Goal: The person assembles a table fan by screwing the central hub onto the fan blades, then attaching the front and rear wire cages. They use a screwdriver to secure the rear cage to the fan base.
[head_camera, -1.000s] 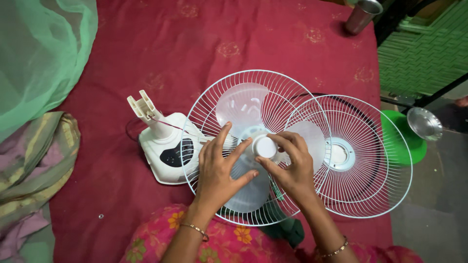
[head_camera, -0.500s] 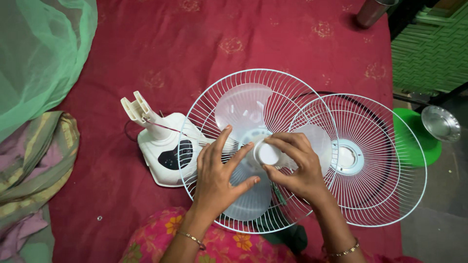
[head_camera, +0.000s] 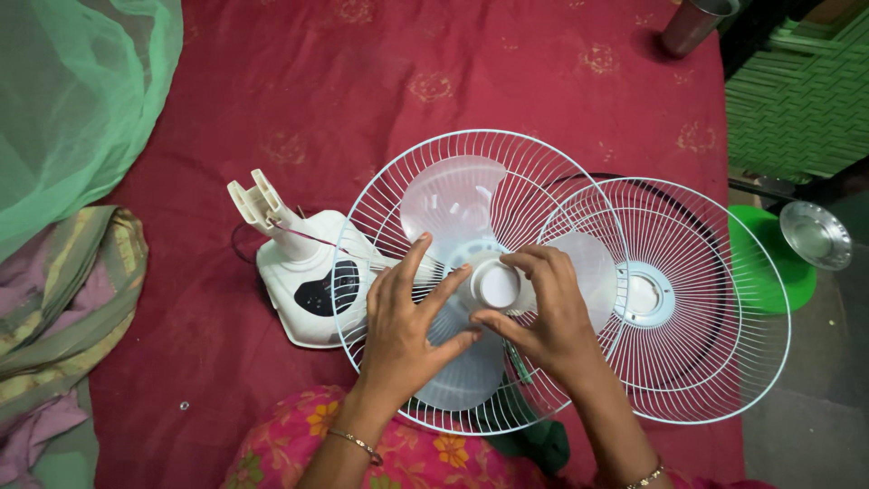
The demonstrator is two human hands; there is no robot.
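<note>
Looking down, we see our right hand [head_camera: 541, 312] curled around the small round white plastic cap [head_camera: 496, 285] at the hub of the translucent white three-bladed fan propeller [head_camera: 457, 204], with the thumb pressed beneath the cap and the fingers arched over its top and far side, so the cap is pinched between them. Our left hand [head_camera: 407, 317] is not gripping anything; it lies spread and flat on the propeller and on the wires beside the hub, fingers fanned out, the fingertips [head_camera: 464, 269] just reaching the edge of the cap. The propeller sits inside the round white wire rear guard [head_camera: 389, 190], which lies face up on the dark red patterned cloth [head_camera: 362, 81]. Attached at the guard's left side is the white plastic fan motor housing with a dark control panel [head_camera: 308, 285], its forked neck pointing up and to the left. Overlapping the rear guard on the right lies the round white wire front guard with a solid centre disc [head_camera: 697, 362], partly hanging over the edge of the cloth. Beyond it stands a round green plastic stool [head_camera: 774, 281], with a shiny steel bowl [head_camera: 815, 235] at its far side. A steel tumbler [head_camera: 692, 23] stands at the cloth's upper right corner, and pale green netting [head_camera: 72, 100] is bunched at the upper left.
</note>
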